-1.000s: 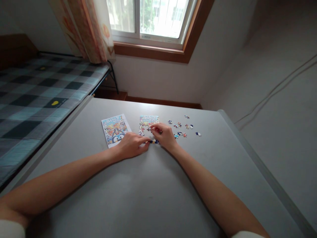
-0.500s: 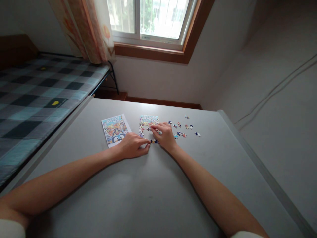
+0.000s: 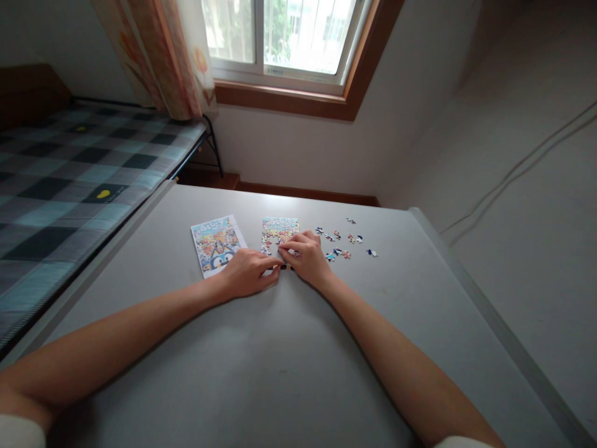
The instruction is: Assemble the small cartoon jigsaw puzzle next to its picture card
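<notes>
A partly built jigsaw puzzle (image 3: 278,229) lies on the grey table (image 3: 289,348). My right hand (image 3: 305,256) rests on its near right part, fingers curled and pressed together over the pieces; what they pinch is too small to name. My left hand (image 3: 247,272) lies just left of it, fingers closed with the tips touching a dark piece (image 3: 285,267) at the puzzle's near edge. A colourful reference picture (image 3: 217,242) lies to the left of the puzzle. Several loose pieces (image 3: 345,242) are scattered to the right.
A bed with a checked cover (image 3: 69,180) runs along the table's left side. A window (image 3: 280,37) with a curtain (image 3: 163,56) is beyond the table. The table's right edge (image 3: 471,298) drops to the floor.
My right hand has slid slightly left and nearer over the puzzle, now covering most of the dark piece at its near edge. My left hand has barely moved.
</notes>
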Demonstrator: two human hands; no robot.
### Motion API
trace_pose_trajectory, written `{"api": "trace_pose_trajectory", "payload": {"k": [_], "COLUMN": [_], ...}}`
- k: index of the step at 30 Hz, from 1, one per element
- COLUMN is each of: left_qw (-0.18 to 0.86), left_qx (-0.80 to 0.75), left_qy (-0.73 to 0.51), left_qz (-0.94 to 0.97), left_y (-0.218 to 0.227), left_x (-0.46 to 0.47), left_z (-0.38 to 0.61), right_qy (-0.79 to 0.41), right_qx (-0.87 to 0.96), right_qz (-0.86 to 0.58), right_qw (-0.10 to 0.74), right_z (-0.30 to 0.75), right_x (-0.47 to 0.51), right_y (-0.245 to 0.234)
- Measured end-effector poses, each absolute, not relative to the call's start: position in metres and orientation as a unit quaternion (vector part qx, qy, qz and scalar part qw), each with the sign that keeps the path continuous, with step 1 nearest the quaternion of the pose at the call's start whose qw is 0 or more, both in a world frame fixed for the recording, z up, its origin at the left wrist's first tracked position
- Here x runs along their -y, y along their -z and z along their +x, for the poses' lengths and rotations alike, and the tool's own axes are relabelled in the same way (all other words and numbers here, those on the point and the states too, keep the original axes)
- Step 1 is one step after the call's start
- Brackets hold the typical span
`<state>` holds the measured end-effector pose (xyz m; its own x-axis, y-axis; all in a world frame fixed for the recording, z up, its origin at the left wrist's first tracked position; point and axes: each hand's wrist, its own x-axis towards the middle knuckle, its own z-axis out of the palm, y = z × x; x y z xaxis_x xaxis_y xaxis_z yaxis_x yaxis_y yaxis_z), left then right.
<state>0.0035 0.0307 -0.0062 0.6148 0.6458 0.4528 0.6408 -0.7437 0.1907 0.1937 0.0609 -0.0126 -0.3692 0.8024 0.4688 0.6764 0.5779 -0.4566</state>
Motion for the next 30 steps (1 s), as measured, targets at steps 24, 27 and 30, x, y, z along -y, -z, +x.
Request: {"api": "trace_pose_trajectory", "payload": {"k": [24,27,30], "left_qw": [-0.018,-0.019,-0.02], "left_qx": [-0.418,-0.422,-0.421], "left_qy": [-0.236,-0.237,-0.237], "left_qz": [0.877,0.875,0.875], "left_y": [0.0,0.0,0.0], "left_x": [-0.031,-0.031,-0.032], "left_z": [0.007,0.007,0.007], "right_qy": [-0.026,-0.031,-0.034], "right_qx": [0.849,0.85,0.849], "right_qz": [-0.421,-0.426,-0.433], "right_qw": [0.318,0.307,0.301], "right_z": [0.206,0.206,0.205], "right_x": [-0.063,-0.062,-0.062], "right_y": [0.01,0.009,0.009]}}
